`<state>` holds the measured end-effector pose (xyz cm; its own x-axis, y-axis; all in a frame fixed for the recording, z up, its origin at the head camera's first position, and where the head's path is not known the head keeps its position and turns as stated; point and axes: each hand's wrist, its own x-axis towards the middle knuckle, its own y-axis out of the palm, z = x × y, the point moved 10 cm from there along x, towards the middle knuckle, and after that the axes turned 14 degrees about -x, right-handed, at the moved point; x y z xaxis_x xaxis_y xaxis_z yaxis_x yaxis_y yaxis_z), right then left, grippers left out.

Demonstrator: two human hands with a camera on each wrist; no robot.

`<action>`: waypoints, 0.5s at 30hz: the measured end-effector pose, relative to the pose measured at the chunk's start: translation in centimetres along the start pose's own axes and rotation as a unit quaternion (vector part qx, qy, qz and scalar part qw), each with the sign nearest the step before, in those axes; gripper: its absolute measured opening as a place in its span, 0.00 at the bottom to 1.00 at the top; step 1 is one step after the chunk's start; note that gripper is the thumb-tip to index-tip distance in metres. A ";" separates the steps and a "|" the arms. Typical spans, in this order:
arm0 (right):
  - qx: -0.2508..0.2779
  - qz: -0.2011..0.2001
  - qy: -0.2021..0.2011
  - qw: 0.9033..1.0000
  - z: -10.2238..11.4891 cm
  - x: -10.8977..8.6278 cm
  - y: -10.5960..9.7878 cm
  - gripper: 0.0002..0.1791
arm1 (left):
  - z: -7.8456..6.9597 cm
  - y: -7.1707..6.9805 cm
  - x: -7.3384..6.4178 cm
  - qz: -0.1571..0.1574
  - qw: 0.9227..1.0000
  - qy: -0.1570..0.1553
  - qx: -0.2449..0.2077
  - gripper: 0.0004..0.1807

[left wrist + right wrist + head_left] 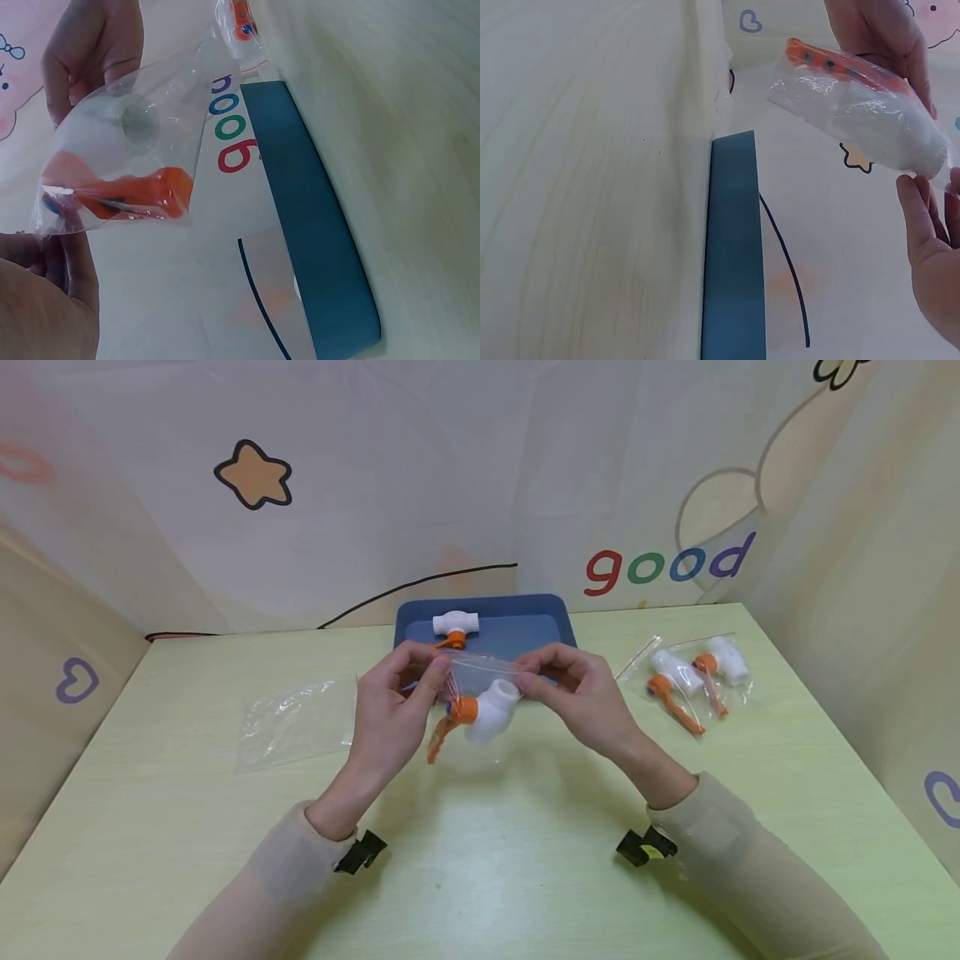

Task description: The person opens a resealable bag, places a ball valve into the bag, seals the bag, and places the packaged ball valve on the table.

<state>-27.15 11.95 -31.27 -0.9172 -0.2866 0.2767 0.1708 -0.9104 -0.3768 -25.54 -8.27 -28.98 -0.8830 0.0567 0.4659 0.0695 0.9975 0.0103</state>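
A clear zip bag [480,668] hangs above the table between both hands, its mouth edge stretched from one to the other. Inside it is a white ball valve [492,712] with an orange lever handle [442,737]. My left hand [393,706] pinches the bag's left top corner between thumb and fingers. The right hand [581,697] pinches the opposite corner. In the left wrist view the bagged valve [139,127] hangs between the two hands, and the right wrist view shows its white body [889,127] through the plastic.
Behind the hands stands a blue tray [525,614] holding another white valve [456,623] with an orange handle. At the left lies a flat clear bag [300,722]. Two bagged valves [678,672] lie at the right. A printed curtain [375,527] closes off the table's back.
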 end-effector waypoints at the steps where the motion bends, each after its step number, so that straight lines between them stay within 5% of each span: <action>1: 0.000 -0.001 0.003 1.000 -0.1 0.0 0.0 0.06 | 0.1 0.0 0.0 -0.001 1.000 -0.003 -0.001 0.05; 15: -0.011 -0.029 -0.018 0.999 0.7 0.0 -0.9 0.04 | 0.8 0.2 0.1 0.023 0.998 -0.038 -0.038 0.09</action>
<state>-27.04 12.53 -30.30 -0.9113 -0.2453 0.3305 0.1099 -0.9188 -0.3790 -26.01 -8.05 -29.57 -0.9105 0.1075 0.3994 0.1430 0.9879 0.0600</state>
